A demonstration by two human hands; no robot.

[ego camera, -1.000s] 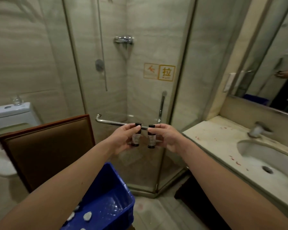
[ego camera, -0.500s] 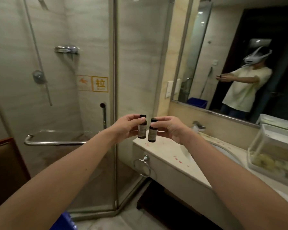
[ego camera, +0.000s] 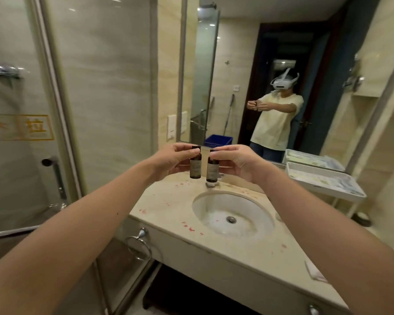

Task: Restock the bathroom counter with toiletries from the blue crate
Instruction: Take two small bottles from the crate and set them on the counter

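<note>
My left hand (ego camera: 171, 159) pinches a small dark toiletry bottle (ego camera: 195, 167) by its black cap. My right hand (ego camera: 237, 162) pinches a second, matching bottle (ego camera: 212, 170) the same way. Both bottles hang upright side by side in the air, above the back of the beige marble counter (ego camera: 168, 201), just behind the sink basin (ego camera: 232, 214). The blue crate (ego camera: 218, 140) shows only as a reflection in the mirror, behind me.
A white tray (ego camera: 323, 181) with packets stands at the counter's right end. A faucet (ego camera: 212, 184) sits behind the basin, partly hidden by the bottles. The glass shower enclosure (ego camera: 55, 133) stands to the left. A towel ring (ego camera: 139, 244) hangs on the counter front.
The view has swung right from the shower and crate to the counter and mirror. Both hands still hold their bottles out front, now over the back of the counter.
</note>
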